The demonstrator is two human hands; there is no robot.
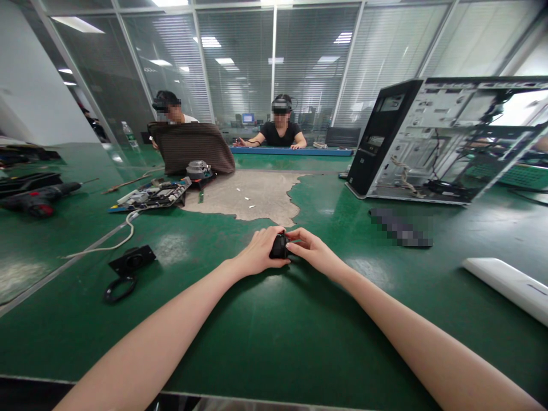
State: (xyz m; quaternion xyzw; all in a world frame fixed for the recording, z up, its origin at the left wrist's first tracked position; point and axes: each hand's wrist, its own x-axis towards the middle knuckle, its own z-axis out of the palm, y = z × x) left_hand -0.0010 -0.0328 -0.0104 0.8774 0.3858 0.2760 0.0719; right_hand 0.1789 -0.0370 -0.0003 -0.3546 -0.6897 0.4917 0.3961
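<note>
A small black object (278, 246) is held between my two hands, just above the green table (274, 331). My left hand (260, 251) wraps round its left side, thumb at the near edge and fingers over the far side. At its right side, my right hand (311, 249) grips the edge with thumb and index finger. What the object is cannot be made out, as the fingers cover much of it. Off to the left lies a black speaker-like part (133, 260) with a coiled black cable (120, 289) beside it.
Circuit boards (152, 195) and a power drill (40, 198) lie at the left. An open computer case (385, 140) stands at the right, near a dark strip (400, 228) and a white device (505, 279). Two people (280, 128) (169, 108) sit across the table.
</note>
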